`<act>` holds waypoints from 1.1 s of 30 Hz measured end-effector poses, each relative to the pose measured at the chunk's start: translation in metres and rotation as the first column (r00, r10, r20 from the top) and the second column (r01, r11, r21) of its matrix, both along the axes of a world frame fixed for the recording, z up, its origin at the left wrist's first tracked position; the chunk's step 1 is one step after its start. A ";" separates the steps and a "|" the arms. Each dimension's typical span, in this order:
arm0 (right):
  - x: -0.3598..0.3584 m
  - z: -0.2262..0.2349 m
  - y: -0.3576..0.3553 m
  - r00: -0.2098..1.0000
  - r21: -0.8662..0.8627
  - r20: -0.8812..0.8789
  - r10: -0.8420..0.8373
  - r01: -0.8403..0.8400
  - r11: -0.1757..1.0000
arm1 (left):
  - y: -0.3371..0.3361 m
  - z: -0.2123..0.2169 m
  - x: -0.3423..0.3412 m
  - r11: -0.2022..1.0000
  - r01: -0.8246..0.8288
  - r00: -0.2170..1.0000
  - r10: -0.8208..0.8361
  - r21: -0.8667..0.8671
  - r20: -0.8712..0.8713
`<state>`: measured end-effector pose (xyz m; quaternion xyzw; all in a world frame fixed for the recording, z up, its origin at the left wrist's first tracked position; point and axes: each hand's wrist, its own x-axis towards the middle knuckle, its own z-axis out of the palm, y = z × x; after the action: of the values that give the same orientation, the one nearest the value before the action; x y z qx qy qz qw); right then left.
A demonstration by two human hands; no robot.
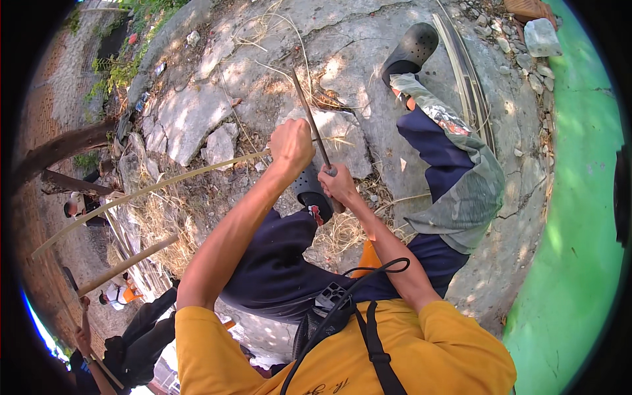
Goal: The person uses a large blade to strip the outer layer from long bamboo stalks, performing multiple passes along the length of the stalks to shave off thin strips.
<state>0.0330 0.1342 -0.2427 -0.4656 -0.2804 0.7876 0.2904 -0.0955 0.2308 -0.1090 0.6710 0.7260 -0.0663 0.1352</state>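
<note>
1. Cracked concrete ground (388,85), lit by the sun in patches, is spread under the work, outdoors.
2. Above this ground, a long pale strip (164,184) is held in the air; it is extended toward the left side and is slightly bent.
3. By the left grip (293,146), which is closed like a fist, this strip is firmly held.
4. By the right grip (338,184), also closed, a tool with a long, narrow, dark blade (307,108) is clasped. The blade is pointed away from the body, just beside the left grip; whether the strip is touched by it cannot be told.
5. Under the grips, a dark clog (308,181) is worn on one foot; another clog (419,47) is worn on the other foot, farther ahead.
6. Loose pale fibres (345,234) are scattered nearby, and long strips (454,66) are laid beside the farther foot.
7. More to the right, a green surface (579,197) and a whitish block (542,37) are seen.
8. At the lower left, another person (141,329) is seen near a wooden pole (128,264).
</note>
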 end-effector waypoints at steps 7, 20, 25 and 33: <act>-0.010 -0.001 0.011 0.960 0.113 0.242 0.143 -0.174 0.978 | -0.005 0.003 -0.013 0.998 0.022 0.998 -0.026 -0.056 -0.059; -0.029 0.003 -0.002 0.916 0.241 0.400 -0.015 -0.089 0.966 | -0.007 -0.002 -0.027 0.996 -0.055 0.998 0.054 -0.070 -0.016; -0.017 -0.004 0.006 0.908 0.135 0.408 0.097 -0.165 0.977 | -0.006 -0.001 -0.019 0.997 -0.039 0.999 0.041 -0.067 0.019; -0.033 -0.009 -0.002 0.915 0.363 0.383 -0.127 -0.022 0.931 | -0.003 0.003 -0.015 0.995 -0.053 0.999 0.053 -0.081 0.006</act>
<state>0.0001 0.1322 -0.2515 -0.5629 -0.4604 0.6027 0.3286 -0.1104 0.2281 -0.1058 0.6458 0.7398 -0.0892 0.1666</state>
